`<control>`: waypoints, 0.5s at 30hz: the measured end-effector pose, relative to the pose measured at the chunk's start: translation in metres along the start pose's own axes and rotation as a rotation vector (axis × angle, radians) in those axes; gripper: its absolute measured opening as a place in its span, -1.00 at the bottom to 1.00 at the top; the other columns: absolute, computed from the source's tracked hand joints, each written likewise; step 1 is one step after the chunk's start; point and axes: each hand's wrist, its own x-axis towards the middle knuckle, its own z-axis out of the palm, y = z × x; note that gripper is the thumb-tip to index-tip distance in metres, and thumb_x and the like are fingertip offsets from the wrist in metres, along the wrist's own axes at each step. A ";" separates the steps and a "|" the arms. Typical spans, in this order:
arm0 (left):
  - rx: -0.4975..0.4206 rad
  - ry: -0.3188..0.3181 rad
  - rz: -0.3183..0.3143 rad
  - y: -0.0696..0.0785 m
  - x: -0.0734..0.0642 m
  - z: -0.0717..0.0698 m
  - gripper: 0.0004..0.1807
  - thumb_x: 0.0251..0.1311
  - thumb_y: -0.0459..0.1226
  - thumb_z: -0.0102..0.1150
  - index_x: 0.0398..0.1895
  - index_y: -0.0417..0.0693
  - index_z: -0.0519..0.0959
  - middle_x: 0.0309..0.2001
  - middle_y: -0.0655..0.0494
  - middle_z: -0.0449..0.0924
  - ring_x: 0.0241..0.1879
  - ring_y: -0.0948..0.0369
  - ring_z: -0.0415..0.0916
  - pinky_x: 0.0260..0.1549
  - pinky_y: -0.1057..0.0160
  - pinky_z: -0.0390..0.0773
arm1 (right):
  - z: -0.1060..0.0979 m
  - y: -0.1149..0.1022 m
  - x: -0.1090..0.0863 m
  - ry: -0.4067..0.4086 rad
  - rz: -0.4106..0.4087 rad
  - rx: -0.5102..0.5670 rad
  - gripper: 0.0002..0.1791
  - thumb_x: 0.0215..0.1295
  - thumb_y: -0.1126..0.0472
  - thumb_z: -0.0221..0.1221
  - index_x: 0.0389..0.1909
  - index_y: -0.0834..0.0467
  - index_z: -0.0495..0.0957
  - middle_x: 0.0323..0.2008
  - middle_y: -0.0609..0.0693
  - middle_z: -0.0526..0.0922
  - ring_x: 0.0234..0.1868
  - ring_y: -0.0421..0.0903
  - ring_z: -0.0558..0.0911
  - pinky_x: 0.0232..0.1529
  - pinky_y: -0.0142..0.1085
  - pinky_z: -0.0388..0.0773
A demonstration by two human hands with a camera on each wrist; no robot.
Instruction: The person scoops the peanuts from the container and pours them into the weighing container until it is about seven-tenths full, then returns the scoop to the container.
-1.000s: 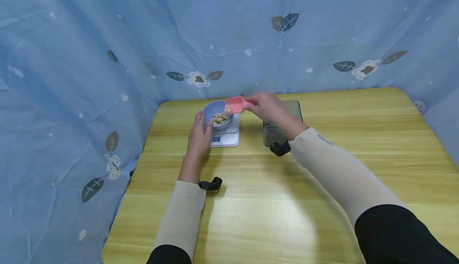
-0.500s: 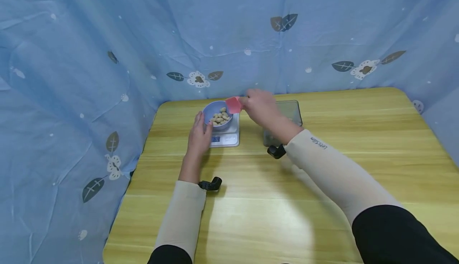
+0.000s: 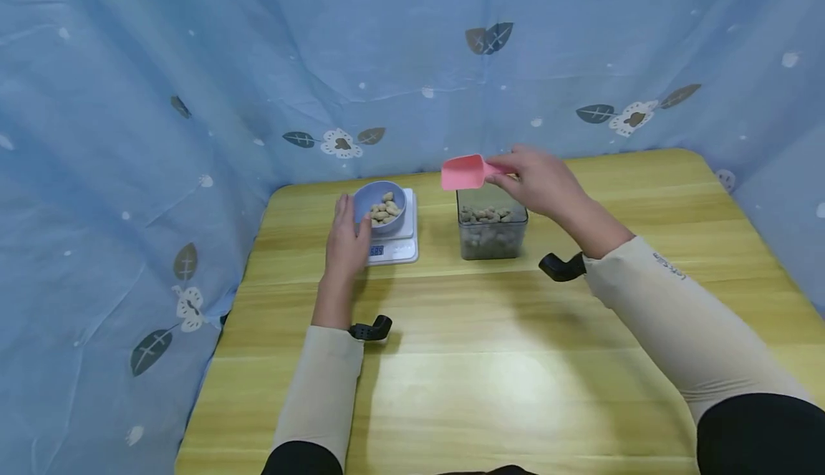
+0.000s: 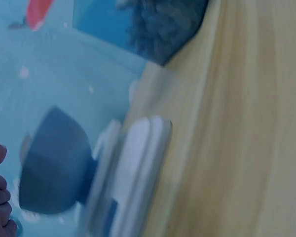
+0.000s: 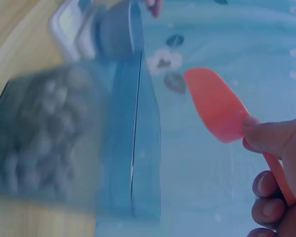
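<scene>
My right hand (image 3: 540,183) grips the handle of a pink scoop (image 3: 462,173), held up over a clear grey container (image 3: 493,242). No nuts show in the scoop's bowl. Unshelled peanuts (image 3: 485,215) partly fill the container. A periwinkle-blue bowl (image 3: 362,195) holds several more peanuts (image 3: 384,210) and stands on a white kitchen scale (image 3: 402,249). Beside the bowl's left side is my left hand (image 3: 346,244), fingers fairly straight and thumb near the rim. In the left wrist view, blurred, the fingers (image 4: 0,197) lie at the edge next to the bowl (image 4: 54,168).
A wooden table (image 3: 451,360) carries everything. Behind it and to the left hangs a blue patterned cloth (image 3: 399,45). The scale's display (image 3: 377,251) shows digits too small to read surely. Black wrist cameras (image 3: 372,329) stick out from both forearms.
The scoop has moved right, away from the bowl to above the container, and the peanuts it carried are gone from it. The left hand has stayed by the bowl; the head view has shifted slightly.
</scene>
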 end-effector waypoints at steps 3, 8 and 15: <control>0.005 0.017 0.064 0.016 0.000 -0.001 -0.32 0.41 0.00 -0.25 0.48 -0.08 -0.06 0.51 0.21 -0.30 0.49 0.19 -0.32 0.44 0.06 -0.10 | -0.006 0.016 -0.013 0.011 0.005 -0.017 -0.57 0.33 -0.03 0.10 0.18 0.00 0.51 -0.37 0.00 0.43 -0.46 -0.03 0.33 -0.49 -0.24 0.24; 0.009 -0.006 0.206 0.052 -0.005 0.005 -0.33 0.43 0.01 -0.28 0.48 -0.09 -0.05 0.51 0.19 -0.27 0.49 0.21 -0.29 0.43 0.06 -0.05 | -0.008 0.031 -0.026 0.025 0.003 -0.035 -0.60 0.33 -0.01 0.11 0.14 0.00 0.54 -0.40 0.02 0.44 -0.49 -0.03 0.31 -0.51 -0.25 0.22; -0.039 -0.141 0.353 0.095 -0.012 0.036 -0.36 0.42 -0.01 -0.24 0.48 -0.03 -0.01 0.50 0.23 -0.20 0.48 0.28 -0.27 0.44 0.16 -0.07 | -0.004 0.041 -0.037 0.041 0.000 -0.063 -0.63 0.31 -0.01 0.14 0.07 0.03 0.59 -0.40 0.03 0.47 -0.50 -0.03 0.34 -0.52 -0.24 0.25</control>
